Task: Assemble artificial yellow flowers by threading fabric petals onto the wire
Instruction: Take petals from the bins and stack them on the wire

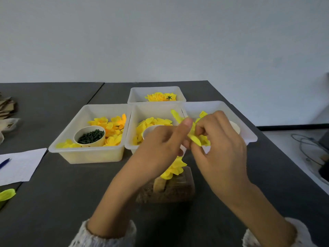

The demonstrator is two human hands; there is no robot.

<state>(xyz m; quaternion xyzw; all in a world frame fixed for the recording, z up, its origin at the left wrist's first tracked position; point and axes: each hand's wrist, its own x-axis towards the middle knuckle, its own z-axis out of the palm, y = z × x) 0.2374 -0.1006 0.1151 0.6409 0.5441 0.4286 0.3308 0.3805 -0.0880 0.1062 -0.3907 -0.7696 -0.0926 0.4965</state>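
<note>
Between my two raised hands I pinch one yellow fabric petal [195, 138], left hand [160, 148] and right hand [219, 148] each gripping a side. I cannot see the wire; the part-built flower [173, 168] sits directly below, nearer my left hand.
</note>
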